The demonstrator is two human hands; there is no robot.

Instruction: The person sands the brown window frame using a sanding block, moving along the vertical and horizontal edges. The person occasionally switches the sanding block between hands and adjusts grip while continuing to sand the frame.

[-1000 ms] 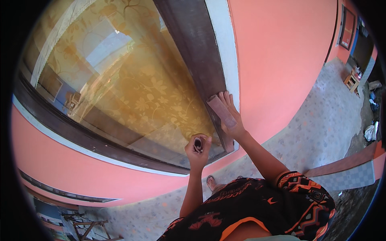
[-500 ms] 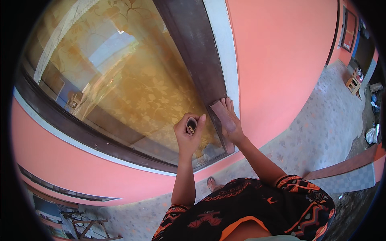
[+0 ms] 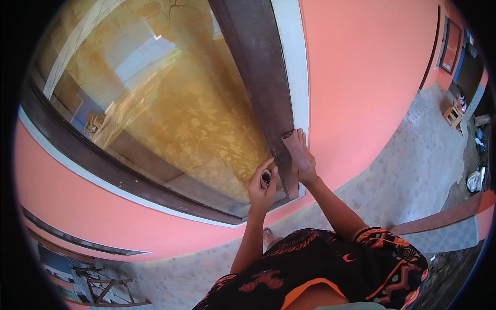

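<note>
My right hand (image 3: 308, 172) presses against the dark brown window frame (image 3: 264, 77), near its lower right corner. A strip of brownish-red sandpaper (image 3: 296, 150) lies curled over that hand, with fingertips showing past its upper end; how the fingers grip it is partly hidden. My left hand (image 3: 260, 192) is closed around a rolled piece of similar brown sandpaper (image 3: 266, 179), its hollow end facing up. That hand is at the inner edge of the frame, in front of the window glass (image 3: 191, 150). A golden flowered curtain shows behind the glass.
A white border (image 3: 292, 62) runs between the frame and the pink wall (image 3: 356, 72). Below is a patterned floor (image 3: 408, 155). A small wooden stool (image 3: 453, 117) stands far right, and a low ledge (image 3: 439, 235) lies at the lower right. Wooden trestles (image 3: 111, 289) are at lower left.
My left hand has moved right and slightly down with the rolled sandpaper, close to the frame. My right hand has shifted slightly right in view, still against the frame.
</note>
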